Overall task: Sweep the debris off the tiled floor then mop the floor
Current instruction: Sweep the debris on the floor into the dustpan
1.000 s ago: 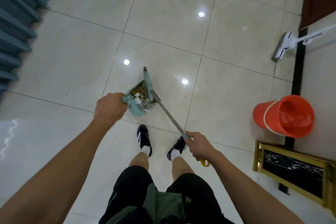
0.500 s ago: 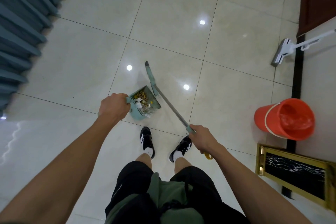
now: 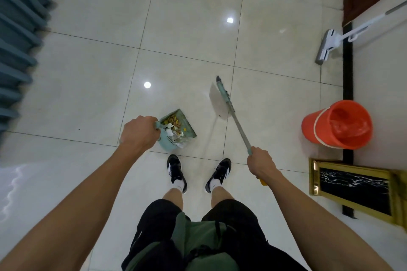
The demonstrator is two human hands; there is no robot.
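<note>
The person stood on the tiled floor [image 3: 187,28], feet together just behind the work. The left hand [image 3: 139,134] had its fingers curled tightly round the handle of the teal dustpan [image 3: 176,132], which sat low in front of the left shoe, its mouth facing far and right. The debris [image 3: 174,122], yellowish scraps and some pale bits, lay heaped inside the pan, so the sweeping looked all but finished; a dark speck or two showed on the tiles to the left.

The right hand [image 3: 261,163] was closed round the top of the broom [image 3: 229,103] pole, with the yellow end cap poking out below the fist. The broom head hung apart from the pan, to its right and slightly farther off, angled and blurred; I cannot tell whether it touched the floor. Held clear like that, it probably kept the bristles from knocking the load.

An orange bucket [image 3: 337,125] with a liner stood near the right wall, likely where the pan would be emptied. The white mop [image 3: 326,48] leaned farther back against that wall, untouched, so the mopping was not yet begun. Blue curtains [image 3: 19,35] hung on the left.
</note>
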